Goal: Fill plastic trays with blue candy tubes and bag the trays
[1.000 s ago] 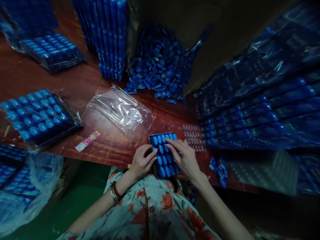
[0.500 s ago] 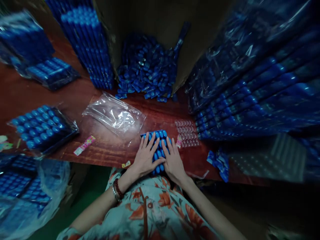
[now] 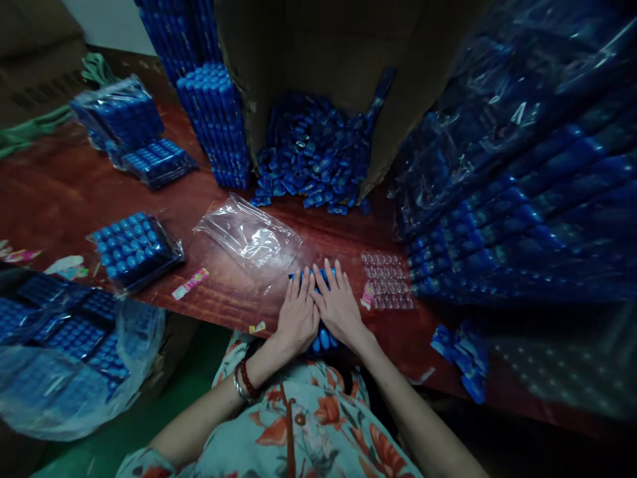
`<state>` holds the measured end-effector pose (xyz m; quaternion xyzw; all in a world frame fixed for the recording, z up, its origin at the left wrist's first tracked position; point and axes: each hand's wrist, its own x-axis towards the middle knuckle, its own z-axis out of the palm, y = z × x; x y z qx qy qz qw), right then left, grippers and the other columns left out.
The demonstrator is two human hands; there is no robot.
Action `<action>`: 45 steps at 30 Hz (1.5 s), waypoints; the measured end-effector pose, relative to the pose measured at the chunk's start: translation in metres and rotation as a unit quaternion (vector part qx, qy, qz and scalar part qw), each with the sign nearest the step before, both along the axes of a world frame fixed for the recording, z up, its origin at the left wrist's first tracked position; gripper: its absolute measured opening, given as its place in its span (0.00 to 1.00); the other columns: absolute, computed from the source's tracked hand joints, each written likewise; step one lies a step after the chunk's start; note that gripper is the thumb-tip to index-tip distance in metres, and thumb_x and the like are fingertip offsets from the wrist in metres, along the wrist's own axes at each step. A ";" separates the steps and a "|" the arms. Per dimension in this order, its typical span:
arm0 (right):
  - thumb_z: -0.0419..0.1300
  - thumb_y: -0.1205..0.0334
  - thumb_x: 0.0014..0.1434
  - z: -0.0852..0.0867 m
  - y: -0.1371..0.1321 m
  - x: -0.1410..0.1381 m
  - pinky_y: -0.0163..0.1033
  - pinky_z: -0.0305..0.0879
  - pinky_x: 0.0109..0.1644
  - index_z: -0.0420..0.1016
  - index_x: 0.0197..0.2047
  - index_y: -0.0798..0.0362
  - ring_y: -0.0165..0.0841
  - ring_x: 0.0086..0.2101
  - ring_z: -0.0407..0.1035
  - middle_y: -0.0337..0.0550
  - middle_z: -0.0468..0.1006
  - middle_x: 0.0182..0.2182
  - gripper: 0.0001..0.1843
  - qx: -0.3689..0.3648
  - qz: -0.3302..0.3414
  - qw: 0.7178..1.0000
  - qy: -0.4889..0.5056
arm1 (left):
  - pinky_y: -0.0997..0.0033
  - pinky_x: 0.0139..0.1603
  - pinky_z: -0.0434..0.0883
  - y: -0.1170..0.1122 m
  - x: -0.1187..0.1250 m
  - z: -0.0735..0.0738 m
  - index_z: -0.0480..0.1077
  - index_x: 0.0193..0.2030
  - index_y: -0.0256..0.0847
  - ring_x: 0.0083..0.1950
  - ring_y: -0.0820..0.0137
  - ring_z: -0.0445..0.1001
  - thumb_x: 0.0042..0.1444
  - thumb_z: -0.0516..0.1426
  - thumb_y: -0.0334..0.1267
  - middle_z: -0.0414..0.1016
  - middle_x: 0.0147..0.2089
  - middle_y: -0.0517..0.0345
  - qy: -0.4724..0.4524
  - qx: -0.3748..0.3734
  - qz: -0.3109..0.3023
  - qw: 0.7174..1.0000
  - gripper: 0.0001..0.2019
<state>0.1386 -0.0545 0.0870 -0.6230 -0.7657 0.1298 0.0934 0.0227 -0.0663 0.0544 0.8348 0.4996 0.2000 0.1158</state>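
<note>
A blue sheet of rounded bumps [image 3: 323, 340] lies at the table's front edge, against my body. Both palms rest flat on it, hiding most of its surface. My left hand [image 3: 300, 317] covers the left side, fingers stretched out and slightly apart. Beside it, my right hand [image 3: 341, 311] presses flat on the middle and right, its fingers spread and its thumb side touching my left hand. Just to the right lies a clear plastic blister sheet [image 3: 387, 273], with a small pink label [image 3: 367, 295] at its left edge.
Behind my hands lies a clear plastic bag [image 3: 253, 236]. An open cardboard box [image 3: 318, 40] holds many small blue packets [image 3: 313, 156]. Stacked blue sheets [image 3: 497, 219] rise on the right. Wrapped blue packs [image 3: 132, 242] sit left; a plastic-lined container [image 3: 144, 345] stands below.
The view has turned leftward, so things appear further right. My right hand has slid over toward my left, and the two hands now cover more of the sheet's middle.
</note>
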 end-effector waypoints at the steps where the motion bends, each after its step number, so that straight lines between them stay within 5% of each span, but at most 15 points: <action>1: 0.43 0.56 0.65 -0.002 0.001 0.001 0.56 0.38 0.65 0.50 0.66 0.56 0.45 0.66 0.27 0.53 0.43 0.67 0.28 0.004 -0.001 1.000 0.024 | 0.46 0.67 0.50 0.000 0.000 -0.001 0.49 0.65 0.23 0.71 0.54 0.35 0.57 0.45 0.30 0.48 0.68 0.37 -0.006 -0.003 -0.005 1.000 0.29; 4: 0.45 0.52 0.64 -0.001 0.001 0.009 0.55 0.37 0.66 0.53 0.65 0.58 0.43 0.66 0.32 0.53 0.48 0.66 0.30 0.007 -0.011 0.987 0.158 | 0.44 0.65 0.52 0.002 -0.009 0.003 0.47 0.67 0.30 0.71 0.54 0.37 0.60 0.46 0.34 0.49 0.68 0.40 -0.052 -0.016 -0.024 0.998 0.28; 6: 0.45 0.49 0.63 0.001 -0.009 0.020 0.52 0.43 0.65 0.56 0.64 0.56 0.41 0.64 0.43 0.52 0.55 0.64 0.31 0.031 -0.096 0.951 0.293 | 0.46 0.64 0.55 0.009 -0.020 0.010 0.47 0.67 0.39 0.70 0.57 0.44 0.62 0.46 0.37 0.52 0.68 0.44 -0.115 -0.015 -0.007 0.993 0.27; 9: 0.50 0.44 0.58 -0.003 -0.048 0.043 0.47 0.59 0.59 0.63 0.58 0.54 0.40 0.56 0.62 0.50 0.68 0.56 0.30 0.064 -0.345 0.822 0.449 | 0.48 0.62 0.57 0.028 -0.044 0.018 0.54 0.64 0.46 0.66 0.59 0.56 0.61 0.48 0.34 0.56 0.65 0.46 -0.183 0.034 0.098 0.978 0.23; 11: 0.61 0.42 0.46 -0.013 -0.084 0.054 0.42 0.70 0.47 0.67 0.51 0.55 0.41 0.44 0.72 0.49 0.76 0.44 0.33 -0.020 -0.450 0.749 0.485 | 0.44 0.60 0.58 0.042 -0.060 0.018 0.58 0.61 0.43 0.64 0.54 0.57 0.57 0.52 0.32 0.56 0.64 0.43 -0.131 0.049 0.146 0.979 0.24; 15: 0.69 0.47 0.34 -0.035 -0.123 0.047 0.39 0.72 0.34 0.63 0.47 0.53 0.36 0.27 0.74 0.37 0.76 0.27 0.38 -0.190 -0.467 0.663 0.553 | 0.40 0.58 0.56 0.068 -0.077 0.009 0.56 0.63 0.38 0.63 0.46 0.55 0.53 0.54 0.30 0.55 0.64 0.38 0.060 0.000 0.112 0.992 0.29; 19: 0.67 0.51 0.32 -0.042 -0.095 0.030 0.37 0.69 0.23 0.59 0.44 0.49 0.32 0.19 0.71 0.33 0.76 0.27 0.35 -0.216 -0.428 0.675 0.561 | 0.50 0.54 0.63 0.089 -0.088 0.011 0.67 0.51 0.32 0.54 0.54 0.67 0.57 0.48 0.27 0.69 0.51 0.37 0.122 -0.053 0.073 0.988 0.17; 23: 0.64 0.55 0.33 -0.036 -0.061 0.034 0.35 0.68 0.20 0.61 0.39 0.49 0.33 0.22 0.72 0.33 0.75 0.25 0.28 -0.225 -0.409 0.701 0.540 | 0.64 0.45 0.68 0.093 -0.119 0.021 0.74 0.40 0.38 0.42 0.63 0.73 0.56 0.52 0.32 0.75 0.39 0.48 0.117 -0.091 0.008 0.989 0.10; 26: 0.64 0.57 0.33 -0.029 -0.055 0.047 0.36 0.69 0.22 0.64 0.40 0.50 0.35 0.25 0.72 0.33 0.75 0.23 0.27 -0.243 -0.406 0.701 0.533 | 0.70 0.43 0.68 0.081 -0.150 0.024 0.73 0.43 0.43 0.42 0.67 0.73 0.55 0.55 0.35 0.76 0.42 0.54 0.053 -0.111 -0.048 0.991 0.10; 29: 0.66 0.57 0.32 -0.027 -0.059 0.063 0.36 0.69 0.22 0.69 0.36 0.52 0.35 0.23 0.72 0.37 0.75 0.22 0.24 -0.272 -0.396 0.693 0.538 | 0.72 0.39 0.68 0.064 -0.165 0.027 0.73 0.37 0.39 0.38 0.70 0.73 0.60 0.50 0.37 0.75 0.38 0.53 -0.062 -0.103 -0.013 0.993 0.11; 32: 0.68 0.58 0.29 -0.032 -0.068 0.076 0.34 0.67 0.22 0.73 0.31 0.55 0.33 0.21 0.71 0.40 0.75 0.22 0.21 -0.291 -0.385 0.679 0.553 | 0.65 0.47 0.67 0.048 -0.155 0.025 0.72 0.42 0.40 0.45 0.66 0.71 0.59 0.51 0.39 0.73 0.43 0.51 -0.071 -0.038 0.027 0.996 0.10; 36: 0.70 0.58 0.29 -0.041 -0.080 0.076 0.33 0.65 0.18 0.73 0.35 0.55 0.32 0.17 0.69 0.38 0.74 0.20 0.25 -0.312 -0.426 0.635 0.564 | 0.50 0.55 0.60 0.037 -0.122 0.007 0.62 0.58 0.40 0.57 0.54 0.62 0.50 0.58 0.35 0.64 0.57 0.44 0.079 0.017 0.042 0.996 0.26; 40: 0.71 0.57 0.32 -0.040 -0.087 0.065 0.33 0.68 0.19 0.72 0.39 0.54 0.32 0.18 0.70 0.38 0.75 0.21 0.28 -0.304 -0.442 0.622 0.570 | 0.54 0.48 0.65 0.050 -0.109 -0.003 0.69 0.46 0.37 0.46 0.59 0.68 0.56 0.51 0.31 0.71 0.45 0.45 0.118 0.023 0.087 0.989 0.12; 45: 0.71 0.53 0.36 -0.027 -0.079 0.060 0.30 0.68 0.18 0.73 0.42 0.56 0.29 0.19 0.70 0.40 0.76 0.23 0.29 -0.312 -0.386 0.623 0.605 | 0.67 0.40 0.69 0.074 -0.123 0.026 0.73 0.40 0.39 0.38 0.67 0.70 0.58 0.51 0.33 0.73 0.37 0.52 -0.046 0.020 0.065 0.997 0.09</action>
